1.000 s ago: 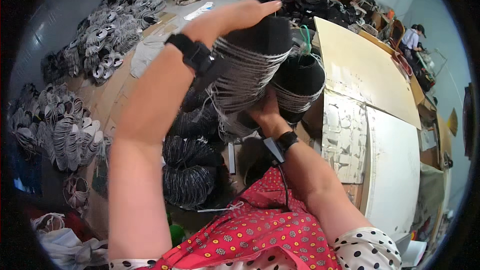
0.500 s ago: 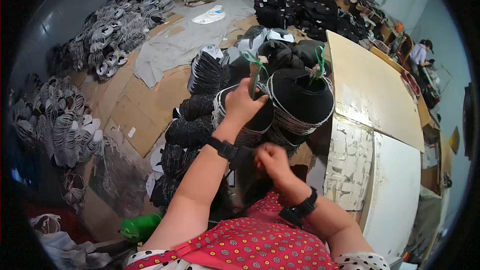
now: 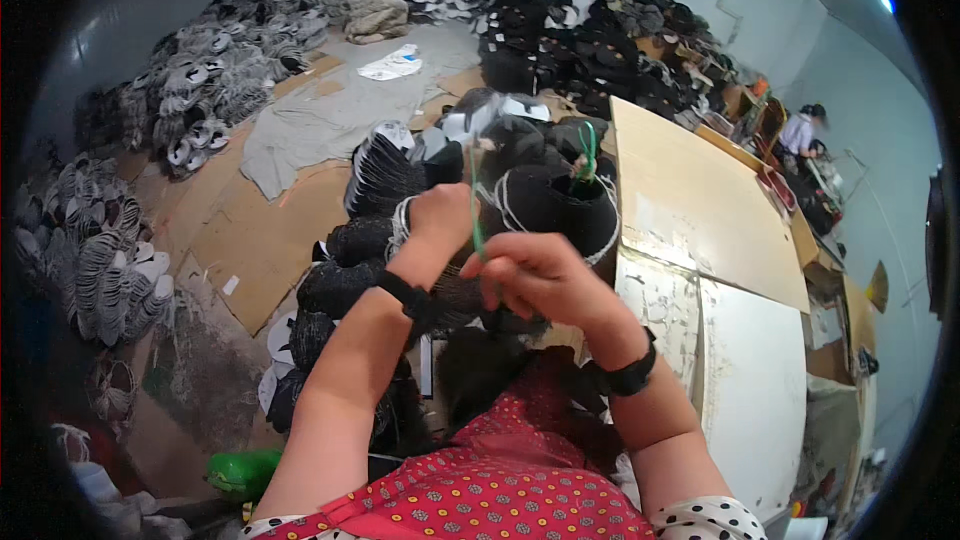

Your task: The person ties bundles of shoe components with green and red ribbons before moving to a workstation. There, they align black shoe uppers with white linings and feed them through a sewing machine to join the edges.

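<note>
The person's right hand (image 3: 540, 275) is pinching a green cord (image 3: 475, 190), fingers pressed together on it. The left hand (image 3: 442, 220) is hovering just left of those fingers, its own fingertips hidden, so their state cannot be told. Beyond the right fingers, a white-edged black bundle (image 3: 550, 205) is holding a green tie (image 3: 588, 145) in its hollow. A cream board's (image 3: 700, 205) edge is rising to their right; bare cardboard (image 3: 260, 240) is lying well left. Blur is obscuring the cord's top.

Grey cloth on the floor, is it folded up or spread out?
Spread out: the grey cloth lies flat and wide, slightly creased, its uneven near edge reaching the brown cardboard.
</note>
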### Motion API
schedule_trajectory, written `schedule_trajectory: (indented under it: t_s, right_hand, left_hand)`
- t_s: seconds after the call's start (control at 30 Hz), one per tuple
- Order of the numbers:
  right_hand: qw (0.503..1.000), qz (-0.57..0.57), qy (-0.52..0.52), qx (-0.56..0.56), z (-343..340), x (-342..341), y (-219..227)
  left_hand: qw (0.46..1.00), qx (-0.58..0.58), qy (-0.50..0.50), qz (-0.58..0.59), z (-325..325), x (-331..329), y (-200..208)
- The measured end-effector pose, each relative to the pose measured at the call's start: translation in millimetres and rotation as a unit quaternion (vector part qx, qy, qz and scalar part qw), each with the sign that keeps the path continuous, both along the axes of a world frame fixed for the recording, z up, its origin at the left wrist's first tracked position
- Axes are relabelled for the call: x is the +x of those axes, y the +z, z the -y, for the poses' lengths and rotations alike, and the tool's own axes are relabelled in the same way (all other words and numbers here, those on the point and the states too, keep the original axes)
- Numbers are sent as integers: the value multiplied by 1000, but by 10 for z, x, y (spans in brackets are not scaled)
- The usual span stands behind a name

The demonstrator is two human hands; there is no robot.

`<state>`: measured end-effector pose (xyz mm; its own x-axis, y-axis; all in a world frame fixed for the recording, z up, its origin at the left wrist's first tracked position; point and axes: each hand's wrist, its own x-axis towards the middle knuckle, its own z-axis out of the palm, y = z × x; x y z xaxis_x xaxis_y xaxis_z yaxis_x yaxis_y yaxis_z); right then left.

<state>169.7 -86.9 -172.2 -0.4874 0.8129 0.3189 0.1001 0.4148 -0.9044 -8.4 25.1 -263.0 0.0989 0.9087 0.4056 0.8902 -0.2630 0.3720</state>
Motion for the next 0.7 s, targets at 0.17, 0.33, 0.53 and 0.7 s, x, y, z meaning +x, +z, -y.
schedule_trajectory:
  t_s: [0.17, 0.33, 0.53, 0.7]
  right_hand:
    - [904, 229, -268, 243, -251, 511, 281]
    - [838, 385, -245, 299, -392, 720, 80]
    - [855, 355, -206, 317, -695, 870, 158]
    - [902, 248, -270, 226, -1016, 1006, 834]
  left_hand:
    - [989, 134, -57, 13, -6, -16, -66]
    - [971, 200, -85, 96, -12, -24, -195]
    - [957, 107, -164, 214, 3, -22, -261]
    - [955, 117, -178, 205, 174, -36, -246]
